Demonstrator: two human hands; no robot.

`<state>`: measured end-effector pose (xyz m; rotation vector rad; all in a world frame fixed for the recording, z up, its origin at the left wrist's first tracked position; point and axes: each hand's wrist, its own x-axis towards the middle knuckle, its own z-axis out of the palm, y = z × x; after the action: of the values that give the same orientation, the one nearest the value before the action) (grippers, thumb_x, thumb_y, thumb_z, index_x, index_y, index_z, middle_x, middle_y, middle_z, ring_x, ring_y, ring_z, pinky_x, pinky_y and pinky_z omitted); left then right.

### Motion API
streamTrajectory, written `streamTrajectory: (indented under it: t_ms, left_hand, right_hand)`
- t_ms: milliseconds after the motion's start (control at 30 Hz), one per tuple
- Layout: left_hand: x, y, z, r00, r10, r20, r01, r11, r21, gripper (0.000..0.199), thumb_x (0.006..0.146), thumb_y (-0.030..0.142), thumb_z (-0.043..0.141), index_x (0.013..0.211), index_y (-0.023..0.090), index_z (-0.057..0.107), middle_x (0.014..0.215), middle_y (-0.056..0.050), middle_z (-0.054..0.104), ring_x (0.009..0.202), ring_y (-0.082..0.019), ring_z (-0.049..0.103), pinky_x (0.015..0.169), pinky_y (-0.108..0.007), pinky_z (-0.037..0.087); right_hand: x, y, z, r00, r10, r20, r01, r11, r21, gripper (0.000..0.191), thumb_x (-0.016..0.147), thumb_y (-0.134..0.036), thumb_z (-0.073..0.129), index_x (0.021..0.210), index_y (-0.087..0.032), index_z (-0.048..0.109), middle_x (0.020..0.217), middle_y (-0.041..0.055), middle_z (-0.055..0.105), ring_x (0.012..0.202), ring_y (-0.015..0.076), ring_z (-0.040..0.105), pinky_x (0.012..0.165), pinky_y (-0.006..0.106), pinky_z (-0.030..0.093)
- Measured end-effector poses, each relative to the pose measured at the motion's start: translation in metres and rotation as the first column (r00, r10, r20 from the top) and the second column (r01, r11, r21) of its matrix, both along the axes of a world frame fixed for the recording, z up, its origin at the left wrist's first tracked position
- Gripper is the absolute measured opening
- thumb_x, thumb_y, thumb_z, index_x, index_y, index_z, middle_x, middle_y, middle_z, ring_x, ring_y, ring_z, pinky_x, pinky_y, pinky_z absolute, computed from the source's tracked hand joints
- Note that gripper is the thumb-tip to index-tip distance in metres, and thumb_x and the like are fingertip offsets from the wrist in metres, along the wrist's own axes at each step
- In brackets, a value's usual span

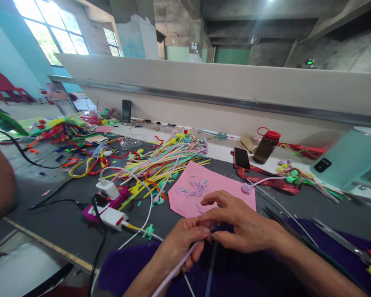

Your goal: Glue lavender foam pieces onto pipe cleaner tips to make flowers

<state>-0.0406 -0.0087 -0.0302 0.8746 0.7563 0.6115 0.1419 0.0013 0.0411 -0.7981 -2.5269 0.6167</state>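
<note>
My left hand (184,243) is closed on a lavender pipe cleaner (179,266), pinching it between thumb and fingers. The stem slants from the bottom edge up to the fingertips. My right hand (239,225) meets the left at the stem's upper end, thumb and fingers curled round it. Its upper fingers are bent and lifted over the pink sheet (231,185). What the fingertips enclose is mostly hidden. Small lavender and green clippings (198,189) lie on the sheet, just beyond my hands. A lavender fuzzy flower (246,188) on a pale stem rests at its right edge.
A bundle of coloured pipe cleaners (163,161) lies behind. On the left are a purple power strip (117,200) with chargers, cables and scissors (99,166). A phone (241,159), bottle (266,146) and larger scissors (343,239) are on the right. Another person's arm (0,177) shows at left.
</note>
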Motion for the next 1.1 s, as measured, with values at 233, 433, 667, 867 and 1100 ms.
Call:
streamTrajectory:
  t_ms: [233,433,667,867,1100]
  left_hand:
    - [-0.001,-0.001,0.001,1.0,-0.008,-0.013,0.008,1.0,0.014,0.019,0.075,0.033,0.054,0.073,0.014,0.057,0.031,0.007,0.049,0.018,-0.004,0.029,0.021,-0.013,0.02]
    - [0.001,-0.002,0.005,0.993,0.11,0.043,-0.109,0.994,-0.026,0.021,0.074,0.035,0.059,0.068,0.014,0.059,0.032,0.006,0.05,0.021,-0.004,0.032,0.024,-0.014,0.02]
    - [0.002,-0.002,0.011,0.826,0.516,0.228,-0.496,0.857,-0.141,0.017,0.067,0.027,0.069,0.074,0.011,0.068,0.069,-0.004,0.064,0.062,-0.011,0.059,0.044,-0.016,0.042]
    - [0.008,-0.007,0.014,0.736,0.608,0.298,-0.595,0.791,-0.145,0.01,0.066,0.019,0.07,0.075,0.016,0.07,0.093,-0.005,0.068,0.087,-0.019,0.062,0.075,-0.028,0.05]
    - [0.015,-0.011,0.029,0.827,0.5,0.256,-0.528,0.848,0.049,0.018,0.066,0.023,0.07,0.082,0.015,0.07,0.084,-0.005,0.069,0.077,-0.018,0.063,0.072,-0.027,0.05]
  right_hand:
    - [-0.003,-0.003,-0.001,1.0,-0.015,0.001,0.015,1.0,-0.012,0.027,0.074,-0.017,0.057,0.101,-0.021,0.06,0.117,0.0078,0.047,0.105,0.0203,0.045,0.087,0.037,0.039]
    - [-0.001,0.001,0.0,0.987,-0.069,-0.145,0.066,0.998,-0.023,0.046,0.071,-0.017,0.06,0.116,-0.022,0.05,0.119,0.0078,0.047,0.109,0.0203,0.043,0.091,0.036,0.037]
    - [-0.013,0.007,-0.022,0.822,-0.475,-0.313,0.208,0.763,-0.612,0.011,0.079,-0.024,0.052,0.074,-0.015,0.057,0.062,-0.0014,0.055,0.053,0.0105,0.052,0.048,0.02,0.039]
    - [-0.037,-0.01,-0.035,0.782,-0.484,-0.393,-0.049,0.58,-0.813,0.018,0.075,-0.03,0.06,0.084,-0.015,0.061,0.067,-0.0016,0.057,0.049,0.007,0.05,0.04,0.015,0.029]
    - [-0.042,-0.017,-0.033,0.71,-0.492,-0.504,-0.207,0.538,-0.817,0.028,0.076,-0.041,0.06,0.079,-0.013,0.057,0.056,-0.0024,0.054,0.041,0.0054,0.046,0.037,0.014,0.027]
